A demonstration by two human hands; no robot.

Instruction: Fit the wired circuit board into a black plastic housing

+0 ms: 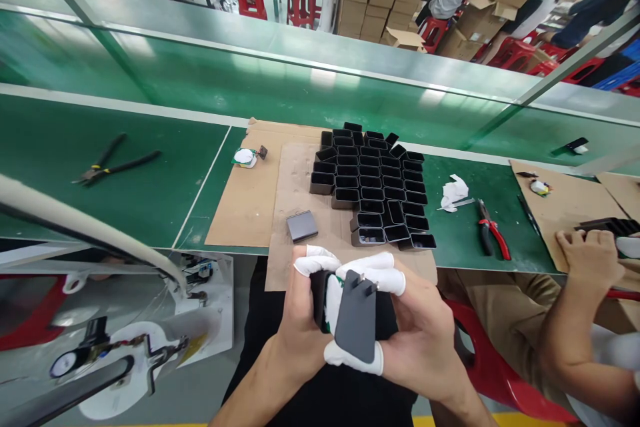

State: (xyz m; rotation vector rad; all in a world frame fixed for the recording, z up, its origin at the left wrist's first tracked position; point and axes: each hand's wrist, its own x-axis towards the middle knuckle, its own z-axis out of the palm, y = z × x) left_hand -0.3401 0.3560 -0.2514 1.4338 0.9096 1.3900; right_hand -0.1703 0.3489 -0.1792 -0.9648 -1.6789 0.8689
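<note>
Near the bench's front edge, my left hand [305, 320] grips a black plastic case [320, 297], fingers wrapped round it. My right hand [413, 320] holds a dark grey plug cover [356, 323] with metal prongs at its top. Between the two, a white-wrapped circuit board [333, 297] with green edges sits partly inside the case. White finger cots cover several of my fingertips. Just beyond my left hand a grey cover piece [302, 225] lies on the cardboard [293, 180]. Many open black cases [370, 181] stand grouped on the cardboard ahead.
At left lie black-handled pliers [107, 167] and another circuit board [245, 157]. Crumpled white paper [455, 192] and red-black pliers [491, 230] lie to the right. A co-worker's hand [593, 257] is at the far right. An air hose [90, 220] crosses the left side.
</note>
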